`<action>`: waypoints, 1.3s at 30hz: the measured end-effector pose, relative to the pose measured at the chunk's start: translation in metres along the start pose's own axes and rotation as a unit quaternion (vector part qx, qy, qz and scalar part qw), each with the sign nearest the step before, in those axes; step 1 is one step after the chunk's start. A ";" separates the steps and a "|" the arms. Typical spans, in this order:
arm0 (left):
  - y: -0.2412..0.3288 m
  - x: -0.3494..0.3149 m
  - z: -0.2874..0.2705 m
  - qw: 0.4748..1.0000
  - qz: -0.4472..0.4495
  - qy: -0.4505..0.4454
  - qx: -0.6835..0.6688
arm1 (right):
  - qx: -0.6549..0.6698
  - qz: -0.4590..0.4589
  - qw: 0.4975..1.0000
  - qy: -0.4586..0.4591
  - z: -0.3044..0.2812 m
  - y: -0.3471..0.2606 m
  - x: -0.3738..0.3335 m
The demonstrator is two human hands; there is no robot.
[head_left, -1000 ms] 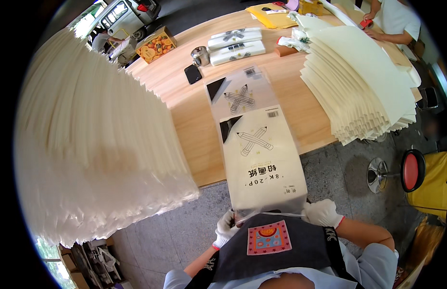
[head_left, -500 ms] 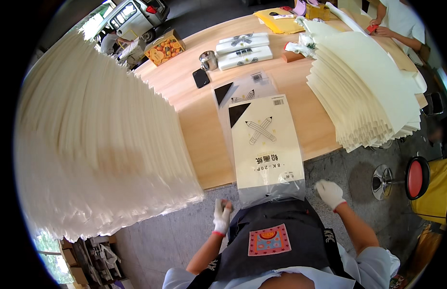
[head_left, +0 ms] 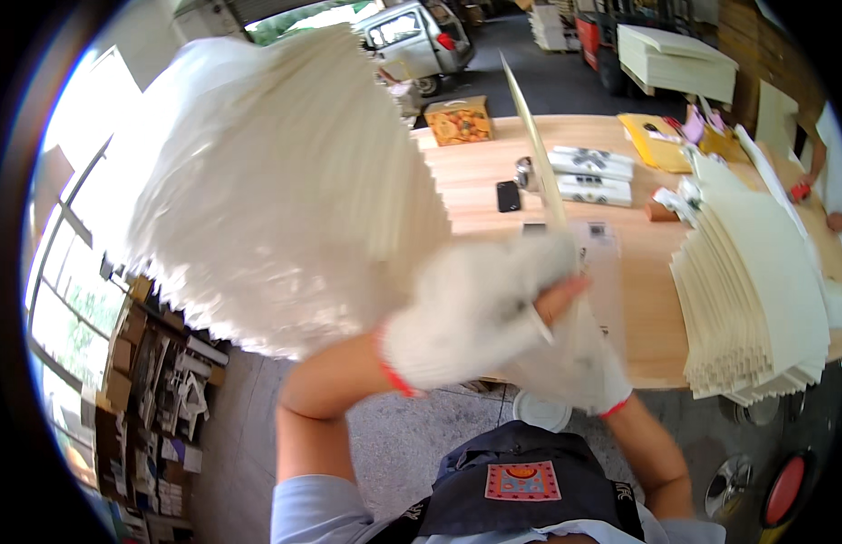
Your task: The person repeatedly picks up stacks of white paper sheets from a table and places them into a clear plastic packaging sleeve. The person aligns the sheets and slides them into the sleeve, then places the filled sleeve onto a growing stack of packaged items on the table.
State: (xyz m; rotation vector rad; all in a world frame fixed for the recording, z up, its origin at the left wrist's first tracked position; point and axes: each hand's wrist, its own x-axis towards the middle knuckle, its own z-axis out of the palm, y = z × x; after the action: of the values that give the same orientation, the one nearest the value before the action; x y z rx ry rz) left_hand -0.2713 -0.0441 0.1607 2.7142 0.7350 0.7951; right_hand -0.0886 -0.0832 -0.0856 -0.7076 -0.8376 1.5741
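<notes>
A packet of drawing paper (head_left: pixel 533 136) in a clear sleeve stands upright, almost edge-on to me, above the near edge of the table. My left hand (head_left: pixel 480 308), in a white knit glove with bare fingertips, is closed on its lower part and blurred by motion. My right hand (head_left: pixel 579 363), gloved the same way, is just below and to the right, by the packet's bottom end. Its fingers are smeared and partly hidden behind the left hand. On the table behind lies another clear sleeve (head_left: pixel 605 272), partly covered by my hands.
A tall stack of plastic-sleeved paper (head_left: pixel 294 181) rises at left; a fanned paper stack (head_left: pixel 756 290) lies at right. Farther back are a phone (head_left: pixel 509 197), wrapped white bundles (head_left: pixel 591 177) and a fruit box (head_left: pixel 458 121). Another person's hand (head_left: pixel 802 189) shows at far right.
The packet, lying face up across the table's near edge before, is now raised and turned edge-on. Both hands have come up and together at it. The view has shifted left.
</notes>
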 end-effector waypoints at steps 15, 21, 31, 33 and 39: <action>-0.113 -0.078 -0.389 0.827 -0.186 0.387 0.364 | -0.328 -0.213 0.912 -0.125 0.308 -0.284 0.218; -0.150 -0.195 -0.280 0.774 -0.274 0.487 0.298 | -0.372 -0.166 0.887 -0.218 0.275 -0.261 0.187; -0.202 -0.349 0.248 0.739 -0.477 0.390 -0.274 | -0.351 0.039 0.936 -0.007 0.022 -0.136 0.033; -0.168 -0.292 0.291 0.942 -0.316 0.073 -0.092 | -0.343 0.086 0.933 0.064 -0.021 -0.103 0.003; -0.146 -0.114 0.351 0.983 -0.151 -0.094 -0.038 | -0.140 0.160 0.952 0.221 -0.073 0.000 -0.071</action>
State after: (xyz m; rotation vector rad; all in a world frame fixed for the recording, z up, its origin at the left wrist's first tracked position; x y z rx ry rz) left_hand -0.2186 -0.0030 -0.2304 2.4823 1.0157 0.4801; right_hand -0.0180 -0.1440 -0.1267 -1.4026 -0.6331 1.5018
